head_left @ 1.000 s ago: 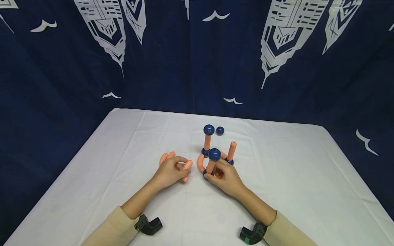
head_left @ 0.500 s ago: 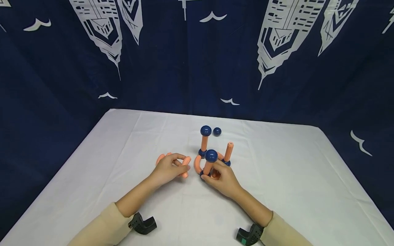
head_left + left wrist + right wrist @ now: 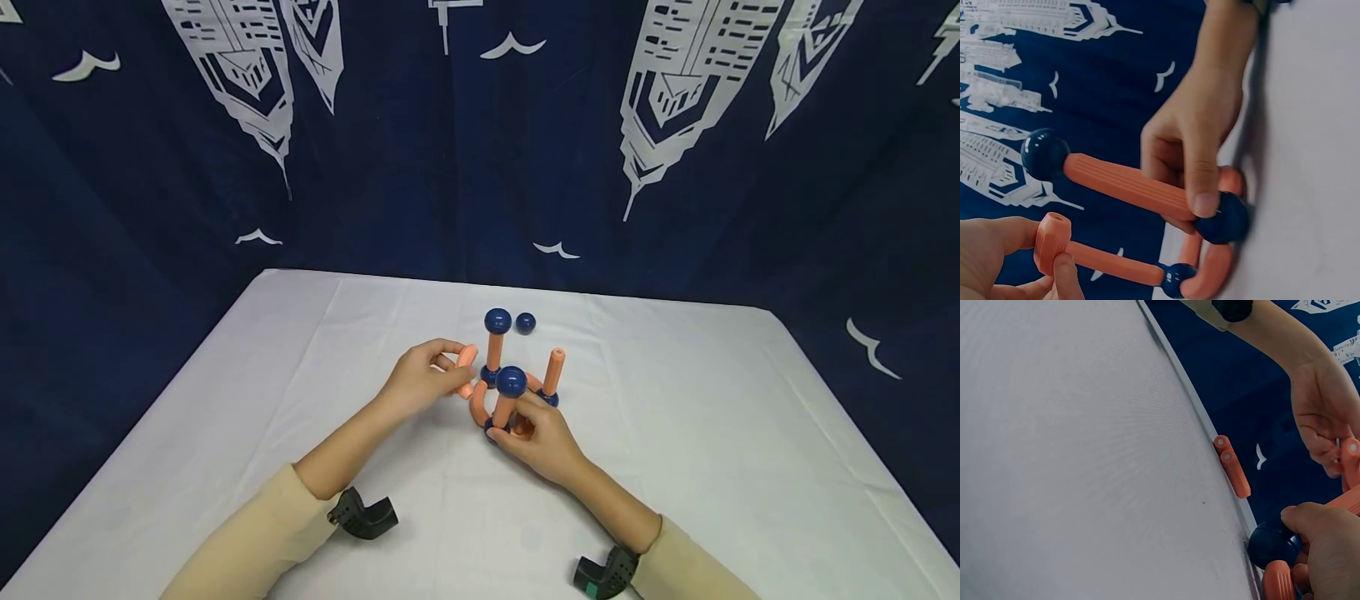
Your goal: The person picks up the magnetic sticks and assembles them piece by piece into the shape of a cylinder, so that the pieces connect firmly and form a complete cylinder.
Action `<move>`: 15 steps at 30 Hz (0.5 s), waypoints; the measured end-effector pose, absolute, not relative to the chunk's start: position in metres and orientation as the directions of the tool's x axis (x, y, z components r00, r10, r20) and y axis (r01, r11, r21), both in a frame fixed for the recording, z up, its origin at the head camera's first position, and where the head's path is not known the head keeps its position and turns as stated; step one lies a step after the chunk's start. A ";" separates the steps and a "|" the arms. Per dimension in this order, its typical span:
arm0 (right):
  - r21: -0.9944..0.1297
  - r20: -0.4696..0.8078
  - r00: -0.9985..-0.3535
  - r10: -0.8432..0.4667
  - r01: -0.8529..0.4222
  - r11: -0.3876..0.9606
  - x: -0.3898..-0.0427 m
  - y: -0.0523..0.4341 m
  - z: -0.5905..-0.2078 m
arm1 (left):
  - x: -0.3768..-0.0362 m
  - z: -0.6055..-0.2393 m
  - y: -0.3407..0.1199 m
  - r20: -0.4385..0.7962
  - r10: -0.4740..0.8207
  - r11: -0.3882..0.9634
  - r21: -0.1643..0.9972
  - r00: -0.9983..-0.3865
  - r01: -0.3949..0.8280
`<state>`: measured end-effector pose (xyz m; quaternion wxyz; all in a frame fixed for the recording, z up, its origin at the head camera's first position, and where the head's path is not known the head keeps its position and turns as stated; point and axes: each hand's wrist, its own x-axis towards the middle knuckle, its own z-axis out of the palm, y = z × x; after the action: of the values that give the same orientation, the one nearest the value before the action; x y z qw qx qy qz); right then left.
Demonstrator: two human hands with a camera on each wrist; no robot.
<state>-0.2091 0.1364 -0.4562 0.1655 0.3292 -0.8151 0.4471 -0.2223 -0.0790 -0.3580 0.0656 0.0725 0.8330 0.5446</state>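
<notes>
On the white-clothed counter (image 3: 675,433), both hands worked an orange-and-navy peg frame (image 3: 517,392).
Left hand (image 3: 420,385) pinched a ribbed orange tube (image 3: 466,360); right hand (image 3: 542,437) gripped the frame's navy base ball (image 3: 1222,219); only the right-wrist view showed two spare orange tubes (image 3: 1232,465).

The left hand (image 3: 423,377) hovers with thumb and fingers pinched together; the right hand (image 3: 540,433) rests low, fingers curled in a grip.

Probably a staged recording booth, not a home: white-clothed table (image 3: 675,467) walled in by a navy curtain (image 3: 420,167) printed with skyscrapers and gulls.
</notes>
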 end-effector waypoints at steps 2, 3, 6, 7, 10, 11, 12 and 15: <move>-0.619 0.562 -0.729 -0.391 -0.684 0.385 -0.209 0.136 -0.456 | -0.225 -0.354 -0.076 -0.017 0.188 0.388 0.920 -0.982 0.058; -0.619 0.562 -0.728 -0.393 -0.685 0.384 -0.210 0.136 -0.456 | -0.226 -0.353 -0.075 -0.012 0.185 0.385 0.921 -0.983 0.061; -0.613 0.566 -0.724 -0.394 -0.690 0.386 -0.210 0.136 -0.456 | -0.228 -0.347 -0.071 -0.012 0.178 0.385 0.921 -0.984 0.058; -0.610 0.569 -0.722 -0.394 -0.692 0.387 -0.210 0.137 -0.456 | -0.229 -0.345 -0.070 -0.017 0.177 0.385 0.921 -0.984 0.054; -0.604 0.574 -0.718 -0.394 -0.696 0.389 -0.210 0.137 -0.455 | -0.230 -0.341 -0.067 -0.033 0.179 0.394 0.918 -0.983 0.040; -0.601 0.578 -0.715 -0.394 -0.699 0.388 -0.210 0.137 -0.455 | -0.231 -0.341 -0.066 -0.039 0.178 0.398 0.917 -0.983 0.036; -0.598 0.581 -0.712 -0.395 -0.702 0.387 -0.210 0.137 -0.455 | -0.232 -0.340 -0.065 -0.043 0.177 0.400 0.916 -0.983 0.032; -0.591 0.588 -0.705 -0.397 -0.710 0.384 -0.211 0.138 -0.456 | -0.234 -0.340 -0.064 -0.049 0.176 0.400 0.916 -0.983 0.026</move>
<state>-0.2108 0.1375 -0.4561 0.1783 0.3405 -0.8126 0.4381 -0.2342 -0.0644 -0.3398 0.0690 0.0606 0.8338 0.5444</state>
